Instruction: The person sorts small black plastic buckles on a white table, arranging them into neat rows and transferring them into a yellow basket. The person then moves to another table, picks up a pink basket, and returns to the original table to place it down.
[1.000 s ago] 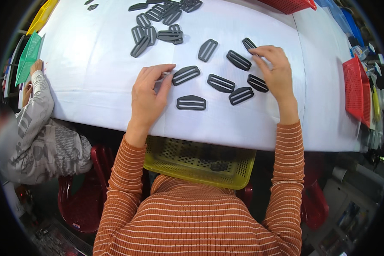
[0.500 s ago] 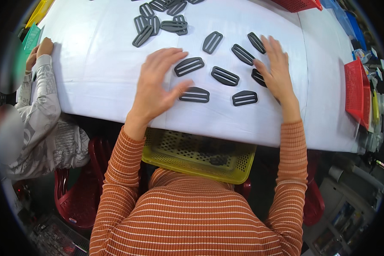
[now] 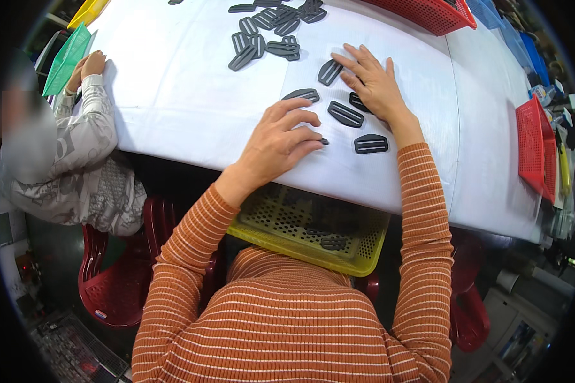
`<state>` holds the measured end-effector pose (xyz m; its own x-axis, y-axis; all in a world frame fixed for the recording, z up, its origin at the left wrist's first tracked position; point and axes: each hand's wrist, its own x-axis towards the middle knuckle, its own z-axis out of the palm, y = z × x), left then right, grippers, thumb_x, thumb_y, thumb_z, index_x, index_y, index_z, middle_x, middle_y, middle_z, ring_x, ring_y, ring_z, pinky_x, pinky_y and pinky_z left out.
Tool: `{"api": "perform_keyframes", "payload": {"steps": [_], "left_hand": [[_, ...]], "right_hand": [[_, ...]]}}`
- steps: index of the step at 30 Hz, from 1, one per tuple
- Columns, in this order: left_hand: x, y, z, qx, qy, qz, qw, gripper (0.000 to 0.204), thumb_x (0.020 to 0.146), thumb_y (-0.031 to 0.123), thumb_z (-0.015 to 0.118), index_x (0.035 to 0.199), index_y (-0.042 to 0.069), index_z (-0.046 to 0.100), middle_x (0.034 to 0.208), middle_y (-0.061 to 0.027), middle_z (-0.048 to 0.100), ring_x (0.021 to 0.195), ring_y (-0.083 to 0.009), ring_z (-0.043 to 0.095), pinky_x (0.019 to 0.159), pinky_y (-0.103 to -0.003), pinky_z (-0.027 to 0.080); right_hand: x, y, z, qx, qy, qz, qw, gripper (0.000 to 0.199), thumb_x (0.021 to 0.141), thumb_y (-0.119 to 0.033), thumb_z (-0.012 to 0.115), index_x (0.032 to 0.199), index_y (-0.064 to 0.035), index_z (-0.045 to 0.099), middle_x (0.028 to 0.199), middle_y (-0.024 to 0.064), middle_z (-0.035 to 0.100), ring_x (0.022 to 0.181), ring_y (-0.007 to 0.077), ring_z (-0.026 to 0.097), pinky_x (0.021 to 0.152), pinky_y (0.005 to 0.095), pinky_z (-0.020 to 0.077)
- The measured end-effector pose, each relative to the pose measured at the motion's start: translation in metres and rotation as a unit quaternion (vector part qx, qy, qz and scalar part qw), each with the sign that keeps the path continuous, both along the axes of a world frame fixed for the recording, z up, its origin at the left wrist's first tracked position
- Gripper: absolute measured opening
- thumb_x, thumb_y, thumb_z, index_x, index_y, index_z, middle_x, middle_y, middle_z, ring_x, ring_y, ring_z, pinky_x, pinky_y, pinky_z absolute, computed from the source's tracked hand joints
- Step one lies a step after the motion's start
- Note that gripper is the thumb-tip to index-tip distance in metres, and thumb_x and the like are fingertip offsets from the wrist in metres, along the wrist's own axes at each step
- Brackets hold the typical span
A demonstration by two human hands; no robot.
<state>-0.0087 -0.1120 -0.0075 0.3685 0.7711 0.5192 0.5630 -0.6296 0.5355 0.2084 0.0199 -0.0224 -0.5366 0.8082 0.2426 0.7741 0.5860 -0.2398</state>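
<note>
The left hand (image 3: 278,142), half-curled, hides most of one dark buckle (image 3: 324,141), its hold unclear; the right hand (image 3: 375,88), fingers spread wide, gripping nothing, overlaps others. White tabletop (image 3: 489,159) stretches rightward toward a red basket (image 3: 534,137).

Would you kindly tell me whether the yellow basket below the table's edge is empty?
Not empty: dark pieces lie in the yellow basket.

A broad white surface (image 3: 185,118) spreads toward twelve o'clock, catching pale light; one dark-red plastic chair (image 3: 121,281) stands at eight o'clock, a second chair (image 3: 470,313) at four, over dark floor (image 3: 54,255).
</note>
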Motion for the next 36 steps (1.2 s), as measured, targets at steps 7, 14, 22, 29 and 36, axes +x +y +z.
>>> {"api": "perform_keyframes", "payload": {"steps": [7, 14, 22, 29, 36], "left_hand": [[0.011, 0.003, -0.001, -0.094, -0.006, 0.204, 0.975, 0.038, 0.077, 0.021, 0.074, 0.108, 0.002, 0.06, 0.118, -0.0163, 0.054, 0.118, -0.0314, 0.046, 0.095, -0.04, 0.039], [-0.003, -0.036, -0.002, -0.112, 0.147, 0.06, 0.981, 0.075, 0.088, 0.036, 0.061, 0.139, -0.009, 0.029, 0.145, -0.025, 0.031, 0.139, -0.0402, 0.024, 0.112, -0.052, 0.019], [-0.056, -0.054, 0.046, -0.232, -0.08, -0.046, 0.968, 0.043, 0.08, 0.001, 0.065, 0.122, 0.001, 0.057, 0.123, -0.0171, 0.059, 0.117, -0.032, 0.055, 0.1, -0.038, 0.043], [-0.172, 0.211, -0.032, -0.004, -0.037, 0.245, 0.969, 0.035, 0.097, 0.027, 0.044, 0.125, 0.011, 0.057, 0.132, -0.0115, 0.054, 0.132, -0.0306, 0.04, 0.109, -0.045, 0.031], [-0.094, 0.287, -0.036, -0.106, 0.139, 0.194, 0.965, 0.046, 0.099, 0.042, 0.028, 0.135, 0.022, 0.049, 0.143, -0.0016, 0.043, 0.139, -0.0281, 0.029, 0.112, -0.058, 0.016]], "right_hand": [[-0.029, -0.025, 0.001, 0.001, -0.043, 0.129, 0.991, 0.05, 0.088, -0.064, 0.04, 0.129, -0.0389, 0.054, 0.146, -0.0031, 0.04, 0.14, 0.0276, 0.025, 0.111, 0.0639, 0.0078], [-0.018, -0.083, 0.019, -0.023, -0.036, 0.195, 0.98, 0.053, 0.087, -0.053, 0.051, 0.128, -0.0208, 0.056, 0.144, 0.0025, 0.042, 0.137, 0.0303, 0.029, 0.11, 0.0619, 0.0143], [-0.001, -0.191, 0.049, -0.198, 0.054, 0.258, 0.944, 0.045, 0.083, -0.049, 0.06, 0.115, -0.0187, 0.065, 0.132, 0.0047, 0.054, 0.127, 0.0266, 0.045, 0.108, 0.0599, 0.0213], [-0.003, -0.154, 0.035, -0.101, 0.268, 0.018, 0.958, 0.029, 0.09, -0.03, 0.058, 0.103, -0.0061, 0.067, 0.104, 0.0104, 0.064, 0.097, 0.0285, 0.06, 0.084, 0.038, 0.0451], [-0.008, -0.155, 0.036, -0.073, 0.216, 0.032, 0.973, 0.027, 0.082, -0.032, 0.066, 0.097, -0.0086, 0.069, 0.099, 0.0057, 0.065, 0.094, 0.0258, 0.06, 0.082, 0.037, 0.0452]]}}
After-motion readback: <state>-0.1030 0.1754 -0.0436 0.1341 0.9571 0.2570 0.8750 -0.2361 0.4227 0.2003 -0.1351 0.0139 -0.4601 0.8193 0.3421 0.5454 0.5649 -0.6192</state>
